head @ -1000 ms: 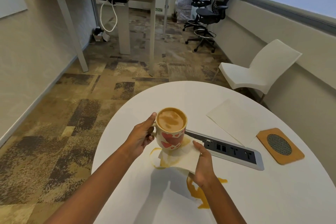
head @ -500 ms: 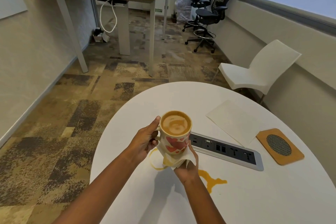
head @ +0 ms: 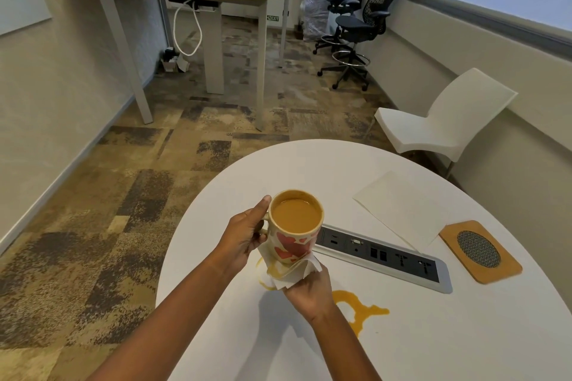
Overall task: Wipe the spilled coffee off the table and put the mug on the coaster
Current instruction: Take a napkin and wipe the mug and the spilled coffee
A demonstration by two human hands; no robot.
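Note:
My left hand [head: 244, 237] grips the handle of a cream mug [head: 294, 232] with red hearts, full of milky coffee, held a little above the white round table [head: 433, 334]. My right hand [head: 309, 291] presses a white, coffee-stained napkin [head: 291, 272] up against the mug's underside. An orange-brown coffee puddle [head: 359, 309] lies on the table just right of my right wrist, and a thin coffee ring [head: 261, 277] shows under the napkin. The cork coaster [head: 479, 250] with a dark mesh centre lies at the table's right edge.
A grey power and socket strip [head: 380, 257] is set into the table between the mug and the coaster. A second clean napkin [head: 402, 210] lies flat behind it. A white chair [head: 439, 124] stands beyond the table; another table and office chairs are farther back.
My right hand lifted the napkin off the spill and brought it under the raised mug, uncovering the puddle. The mug shifted slightly right and tilted a little.

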